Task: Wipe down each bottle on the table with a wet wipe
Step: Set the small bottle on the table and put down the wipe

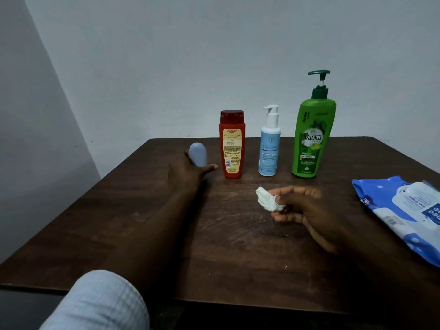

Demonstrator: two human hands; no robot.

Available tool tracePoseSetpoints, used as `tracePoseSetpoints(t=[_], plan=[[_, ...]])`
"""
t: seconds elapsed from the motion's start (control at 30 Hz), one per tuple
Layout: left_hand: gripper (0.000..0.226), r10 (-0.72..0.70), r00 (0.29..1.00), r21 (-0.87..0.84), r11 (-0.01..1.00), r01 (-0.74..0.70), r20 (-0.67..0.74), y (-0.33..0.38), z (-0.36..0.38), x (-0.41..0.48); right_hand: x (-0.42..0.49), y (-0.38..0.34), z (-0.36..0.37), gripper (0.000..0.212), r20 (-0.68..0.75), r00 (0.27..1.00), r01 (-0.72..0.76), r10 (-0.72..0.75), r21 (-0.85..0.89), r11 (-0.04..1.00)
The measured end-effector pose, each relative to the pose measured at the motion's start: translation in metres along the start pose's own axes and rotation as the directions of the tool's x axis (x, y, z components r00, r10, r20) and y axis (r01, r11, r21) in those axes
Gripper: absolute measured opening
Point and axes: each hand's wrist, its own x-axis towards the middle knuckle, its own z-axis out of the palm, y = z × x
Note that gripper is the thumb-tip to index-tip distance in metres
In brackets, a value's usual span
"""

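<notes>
Bottles stood in a row toward the far edge of the dark wooden surface (pixel 142 234), each with its long axis vertical. From left to right these were a grey-blue bottle (pixel 198 154), a red bottle (pixel 232 144), a pale blue pump bottle (pixel 269 148) and a green pump bottle (pixel 312 136). The white pump nozzle pointed left; the green pump head also pointed left. The red bottle showed its printed back label to the camera; the small text was too fine to read.

The left hand (pixel 188 173) was wrapped around the grey-blue bottle, fingers closed on it, thumb extended right toward the red bottle. Only the rounded upper part of that bottle was visible; the lower body and base were hidden behind the hand, so contact with the surface could not be confirmed.

The right hand (pixel 302 206) was positioned nearer the camera, in front of the pale blue pump bottle, with its fingers pinched on a crumpled white wet wipe (pixel 266 198) that projected left.

A blue wipes pack (pixel 402 210) lay flat at the right, cut off by the frame edge. A pale sleeve (pixel 100 303) covered the left upper arm at the bottom.
</notes>
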Motion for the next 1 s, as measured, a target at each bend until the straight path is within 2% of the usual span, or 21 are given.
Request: tracePoseSetpoints(t=[0.63, 0.77, 0.9, 1.0], plan=[[0.084, -0.011, 1.0, -0.003, 1.0, 0.011, 0.007, -0.005, 0.0, 0.009, 0.006, 0.005, 0.0, 0.019, -0.008, 1.0, 0.004, -0.004, -0.012, 1.0], [0.082, -0.01, 0.998, -0.039, 0.999, 0.008, -0.055, -0.003, -0.014, 0.006, 0.005, 0.005, 0.0, 0.018, 0.002, 1.0, 0.012, -0.012, -0.009, 1.0], [0.071, 0.079, 0.992, -0.116, 0.989, -0.09, -0.1, 0.017, -0.033, -0.007, 0.006, 0.005, 0.0, 0.019, -0.008, 1.0, 0.021, -0.021, -0.013, 1.0], [0.05, 0.121, 0.992, -0.196, 0.972, -0.126, -0.041, 0.036, -0.039, -0.024, 0.005, 0.004, 0.0, 0.019, -0.033, 0.999, 0.019, -0.019, 0.002, 1.0]])
